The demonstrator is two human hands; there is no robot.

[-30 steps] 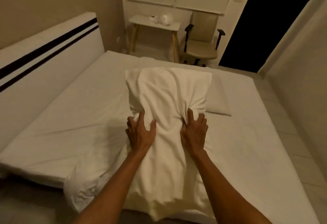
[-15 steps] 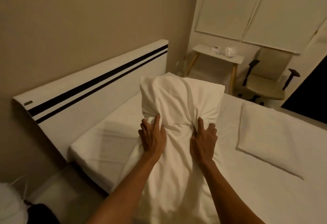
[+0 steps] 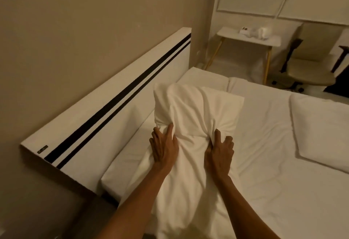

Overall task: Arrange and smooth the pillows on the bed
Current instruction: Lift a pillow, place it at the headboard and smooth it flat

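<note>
I have the pillow (image 3: 196,114) up off the bed (image 3: 264,163), held lengthwise out in front of me over the corner nearest the headboard (image 3: 113,118). Its far end is plump and squared; the near end hangs loose and slack down toward me, past the mattress edge. The cover is bunched into deep creases that run into the waist where I hold it.

My left hand (image 3: 164,148) has its grip closed on the pillow's left side, fingers dug into the fabric, thumb lying along the top. My right hand (image 3: 219,152) has its grip closed on the right side the same way, knuckles up, fingers sunk in a fold. The two hands are level with each other, with a band of gathered cloth between them.

A second pillow (image 3: 321,133) lies flat on the bed to the right, well apart from the one I hold. The sheet between shows light wrinkles.

The headboard is white with two dark stripes and stands against a tan wall (image 3: 75,31). Past the bed's far end stands a small white surface (image 3: 249,38) on wooden legs with a few small items I can't make out, and beside it a chair (image 3: 309,69) with dark armrests.
</note>
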